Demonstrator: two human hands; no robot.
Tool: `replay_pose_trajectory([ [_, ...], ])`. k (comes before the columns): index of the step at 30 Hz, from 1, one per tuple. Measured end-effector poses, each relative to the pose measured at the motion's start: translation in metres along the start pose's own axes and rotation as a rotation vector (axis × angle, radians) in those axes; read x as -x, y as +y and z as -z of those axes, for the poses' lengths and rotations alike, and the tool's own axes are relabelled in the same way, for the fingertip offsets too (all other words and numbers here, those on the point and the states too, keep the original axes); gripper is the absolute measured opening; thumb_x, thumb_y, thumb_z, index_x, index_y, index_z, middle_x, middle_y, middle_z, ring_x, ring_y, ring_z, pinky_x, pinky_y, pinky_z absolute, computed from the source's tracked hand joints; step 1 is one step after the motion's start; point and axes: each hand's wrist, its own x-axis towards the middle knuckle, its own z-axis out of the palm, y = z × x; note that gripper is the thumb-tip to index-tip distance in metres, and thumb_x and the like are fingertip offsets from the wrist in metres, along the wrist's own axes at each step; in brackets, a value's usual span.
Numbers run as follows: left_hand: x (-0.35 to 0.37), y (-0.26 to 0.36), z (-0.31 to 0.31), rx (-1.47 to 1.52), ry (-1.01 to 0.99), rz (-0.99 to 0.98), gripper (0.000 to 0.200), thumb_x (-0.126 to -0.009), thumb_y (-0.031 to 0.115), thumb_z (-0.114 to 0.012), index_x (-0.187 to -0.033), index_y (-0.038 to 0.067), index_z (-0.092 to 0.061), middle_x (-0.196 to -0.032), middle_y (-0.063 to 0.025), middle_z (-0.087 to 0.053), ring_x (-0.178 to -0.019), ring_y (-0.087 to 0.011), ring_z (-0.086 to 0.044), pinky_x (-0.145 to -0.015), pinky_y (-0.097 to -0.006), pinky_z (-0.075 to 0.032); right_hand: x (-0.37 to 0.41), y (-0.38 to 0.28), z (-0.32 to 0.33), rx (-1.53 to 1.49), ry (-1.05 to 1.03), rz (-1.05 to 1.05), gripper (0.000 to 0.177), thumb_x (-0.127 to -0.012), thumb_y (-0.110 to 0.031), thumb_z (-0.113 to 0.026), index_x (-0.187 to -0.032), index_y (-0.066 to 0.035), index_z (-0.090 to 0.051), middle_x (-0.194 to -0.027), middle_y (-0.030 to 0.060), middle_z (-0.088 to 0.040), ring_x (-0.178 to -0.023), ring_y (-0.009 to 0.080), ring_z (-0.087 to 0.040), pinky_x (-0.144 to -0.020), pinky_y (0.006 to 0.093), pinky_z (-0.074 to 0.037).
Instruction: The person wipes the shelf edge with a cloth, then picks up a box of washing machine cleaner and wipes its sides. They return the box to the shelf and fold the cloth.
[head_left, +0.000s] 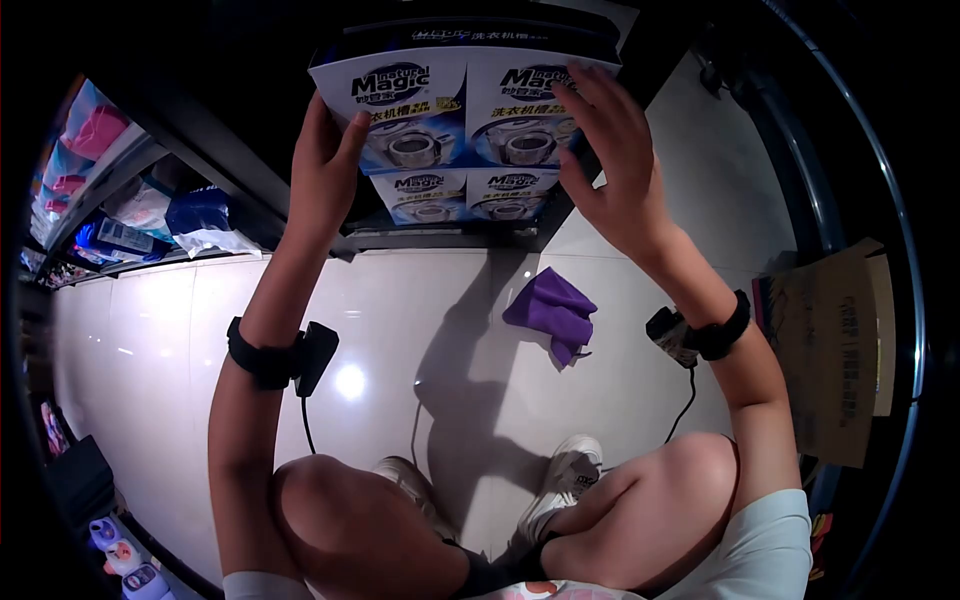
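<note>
Two white and blue boxes of washing machine cleaner (415,112), marked "natural Magic", stand side by side at the top middle of the head view. Below them is a lower row of matching boxes (507,196). My left hand (325,165) is at the left edge of the upper left box, its thumb against the front and its other fingers hidden round the side. My right hand (622,165) is at the right edge of the upper right box (520,115), fingers spread and fingertips against its front corner.
A crumpled purple cloth (555,312) lies on the tiled floor (350,290). Shelves with bagged goods (140,215) are on the left. Bottles (130,560) stand at lower left. A cardboard carton (830,350) and a curved metal rail (905,230) are on the right.
</note>
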Motion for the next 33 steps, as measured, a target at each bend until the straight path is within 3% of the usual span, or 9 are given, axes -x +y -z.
replay_pose_trajectory([
  [7, 0.009, -0.023, -0.002, 0.007, -0.048, -0.013, 0.066, -0.090, 0.017, -0.056, -0.140, 0.005, -0.015, -0.129, -0.0210, -0.042, -0.121, -0.0280, -0.043, -0.098, -0.0360, -0.036, 0.034, 0.004, -0.004, -0.060, -0.061, 0.037, 0.050, -0.069, 0.000, -0.059, -0.118, -0.006, -0.052, -0.125, 0.0116, -0.048, -0.119, 0.0312, -0.043, -0.094, 0.0395, -0.041],
  [9, 0.012, -0.032, -0.002, -0.125, 0.077, -0.008, 0.077, -0.087, 0.021, -0.060, -0.140, 0.003, -0.008, -0.132, -0.0249, -0.036, -0.124, -0.0319, -0.038, -0.101, -0.0380, -0.033, 0.050, 0.007, -0.010, -0.087, -0.135, 0.072, 0.045, -0.068, 0.002, -0.059, -0.113, -0.006, -0.055, -0.122, 0.0110, -0.049, -0.114, 0.0308, -0.046, -0.089, 0.0384, -0.044],
  [10, 0.016, -0.031, -0.003, -0.107, 0.096, 0.036, 0.081, -0.085, 0.022, -0.062, -0.140, 0.000, -0.007, -0.134, -0.0261, -0.030, -0.126, -0.0348, -0.033, -0.102, -0.0398, -0.031, 0.054, 0.005, -0.013, -0.085, -0.109, 0.086, 0.037, -0.068, 0.004, -0.059, -0.104, -0.004, -0.058, -0.108, 0.0112, -0.057, -0.099, 0.0292, -0.055, -0.078, 0.0371, -0.049],
  [11, 0.022, -0.033, -0.003, -0.109, 0.092, 0.039, 0.081, -0.085, 0.022, -0.062, -0.140, 0.000, -0.007, -0.134, -0.0261, -0.030, -0.126, -0.0348, -0.033, -0.102, -0.0398, -0.031, 0.065, 0.006, -0.017, -0.088, -0.110, 0.081, 0.037, -0.068, 0.004, -0.059, -0.104, -0.004, -0.058, -0.108, 0.0112, -0.057, -0.099, 0.0292, -0.055, -0.078, 0.0371, -0.049],
  [15, 0.061, -0.034, -0.011, -0.337, 0.201, -0.166, 0.073, -0.083, 0.013, -0.063, -0.138, 0.006, -0.017, -0.135, -0.0169, -0.023, -0.127, -0.0294, -0.027, -0.106, -0.0407, -0.022, 0.125, 0.008, -0.042, -0.294, -0.486, -0.193, 0.022, -0.071, -0.004, -0.059, -0.094, -0.004, -0.062, -0.079, 0.0122, -0.062, -0.072, 0.0303, -0.061, -0.062, 0.0380, -0.050],
  [17, 0.075, -0.038, -0.015, -0.513, 0.083, -0.332, 0.074, -0.079, 0.012, -0.065, -0.138, 0.008, -0.020, -0.136, -0.0190, -0.021, -0.128, -0.0329, -0.026, -0.106, -0.0426, -0.022, 0.149, 0.015, -0.052, -0.299, -0.564, -0.174, 0.021, -0.074, -0.011, -0.058, -0.094, -0.005, -0.062, -0.081, 0.0128, -0.062, -0.074, 0.0308, -0.060, -0.064, 0.0389, -0.049],
  [23, 0.071, -0.048, -0.018, -0.915, -0.194, -0.365, 0.085, -0.076, 0.014, -0.066, -0.143, 0.011, -0.014, -0.144, -0.0244, -0.008, -0.133, -0.0448, -0.012, -0.104, -0.0524, -0.022, 0.177, 0.021, -0.058, -0.202, -1.204, -0.240, 0.022, -0.075, -0.021, -0.057, -0.092, -0.007, -0.062, -0.083, 0.0125, -0.060, -0.077, 0.0325, -0.060, -0.068, 0.0426, -0.049],
  [31, 0.076, -0.081, -0.024, -1.142, -0.319, -0.384, 0.075, -0.078, 0.022, -0.063, -0.141, 0.009, -0.024, -0.147, -0.0191, -0.009, -0.132, -0.0485, -0.009, -0.104, -0.0561, -0.019, 0.200, 0.017, -0.066, -0.183, -1.222, -0.240, 0.027, -0.072, -0.021, -0.060, -0.094, -0.006, -0.063, -0.088, 0.0125, -0.059, -0.085, 0.0310, -0.059, -0.072, 0.0404, -0.050],
  [33, 0.080, -0.095, -0.022, -1.203, -0.325, -0.380, 0.074, -0.079, 0.027, -0.061, -0.141, 0.010, -0.024, -0.148, -0.0142, -0.011, -0.134, -0.0429, -0.011, -0.105, -0.0552, -0.018, 0.206, 0.015, -0.066, -0.041, -1.324, -0.254, 0.032, -0.069, -0.021, -0.063, -0.097, -0.007, -0.063, -0.097, 0.0121, -0.057, -0.094, 0.0298, -0.056, -0.074, 0.0396, -0.051],
])
